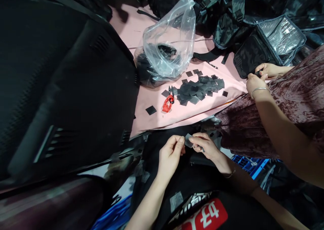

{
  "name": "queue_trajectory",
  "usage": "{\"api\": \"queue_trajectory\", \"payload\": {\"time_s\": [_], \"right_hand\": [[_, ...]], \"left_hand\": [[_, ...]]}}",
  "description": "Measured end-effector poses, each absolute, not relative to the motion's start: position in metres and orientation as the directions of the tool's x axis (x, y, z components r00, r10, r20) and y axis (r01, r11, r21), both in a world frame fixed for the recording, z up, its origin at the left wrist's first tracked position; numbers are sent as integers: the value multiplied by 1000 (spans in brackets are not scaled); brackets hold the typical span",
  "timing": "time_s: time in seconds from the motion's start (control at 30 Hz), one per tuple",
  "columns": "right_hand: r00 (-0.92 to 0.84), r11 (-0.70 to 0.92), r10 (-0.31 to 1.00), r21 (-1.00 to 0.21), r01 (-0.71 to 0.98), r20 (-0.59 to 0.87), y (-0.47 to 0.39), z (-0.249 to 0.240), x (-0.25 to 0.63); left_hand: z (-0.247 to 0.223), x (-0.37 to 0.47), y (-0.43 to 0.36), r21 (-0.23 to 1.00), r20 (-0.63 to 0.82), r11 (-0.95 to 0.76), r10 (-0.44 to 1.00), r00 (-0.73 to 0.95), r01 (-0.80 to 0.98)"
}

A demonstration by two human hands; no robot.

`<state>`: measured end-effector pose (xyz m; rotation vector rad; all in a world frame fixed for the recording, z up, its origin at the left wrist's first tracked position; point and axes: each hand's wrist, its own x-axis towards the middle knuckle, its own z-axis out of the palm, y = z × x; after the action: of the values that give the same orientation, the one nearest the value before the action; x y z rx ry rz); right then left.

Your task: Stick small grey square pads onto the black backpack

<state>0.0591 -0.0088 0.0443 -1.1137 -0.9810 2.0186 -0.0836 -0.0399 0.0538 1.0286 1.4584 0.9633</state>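
My right hand (205,147) pinches a small dark grey square piece (188,140) between thumb and fingers above my lap. My left hand (172,149) is closed, thumb against fingertips, right at the left edge of that square; what lies in its pinch is hidden. In front of both hands, a loose pile of dark square pieces (197,91) lies on the pink cloth-covered table (177,119). Small scissors with red-wrapped handles (167,104) rest at the pile's left end. One more dark square (151,110) lies apart, left of the scissors.
A clear plastic bag (169,37) with black pieces inside stands behind the pile. Large black padded goods (63,81) fill the left. On the right, a co-worker's hands (260,78) hold a small dark thing near a camouflage bag (253,51). A blue crate (250,166) sits below.
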Motion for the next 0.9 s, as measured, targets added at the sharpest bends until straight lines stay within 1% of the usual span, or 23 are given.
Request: {"api": "queue_trajectory", "payload": {"time_s": [0.07,0.1,0.17,0.23,0.27,0.3,0.33,0.37,0.47,0.53,0.63,0.77,0.83,0.9], "right_hand": [[-477,-625,744,-740,-248,-468,-8,45,57],[-494,-662,720,-696,-278,-488,-6,46,57],[-540,-723,667,-619,-306,-513,-4,47,58],[-599,-760,621,-574,-304,-505,-2,49,60],[-630,-772,602,-561,-300,-491,-2,49,61],[-655,-777,591,-551,-306,-471,-2,49,62],[-670,-777,590,-542,-320,-450,-2,49,63],[-675,-772,598,-537,-340,-432,-3,48,64],[-647,-746,639,-540,-390,-415,-3,47,68],[-617,-728,665,-549,-410,-421,-2,45,73],[-560,-683,718,-576,-449,-414,1,41,87],[-441,-595,796,-663,-453,-413,3,38,99],[-372,-555,828,-709,-436,-420,2,37,98],[-293,-519,854,-743,-422,-430,3,33,95]], "left_hand": [[54,-86,-42,955,-254,264,963,-89,135],[54,-88,-42,962,-205,218,974,-95,163],[56,-93,-43,962,-48,66,996,-76,264],[58,-97,-42,919,132,-116,991,-16,376],[59,-98,-41,895,193,-178,981,4,410],[59,-98,-40,882,222,-201,975,0,427],[59,-97,-38,887,213,-183,977,-24,425],[58,-94,-36,908,163,-128,985,-55,399],[55,-84,-25,969,-122,138,989,-87,205],[53,-79,-15,966,-242,249,965,-103,62],[54,-75,5,962,-273,264,944,-187,-73],[53,-72,46,947,-299,270,941,-161,-176],[46,-69,74,951,-293,271,942,-161,-146],[35,-68,103,960,-275,279,939,-207,-10]]}}
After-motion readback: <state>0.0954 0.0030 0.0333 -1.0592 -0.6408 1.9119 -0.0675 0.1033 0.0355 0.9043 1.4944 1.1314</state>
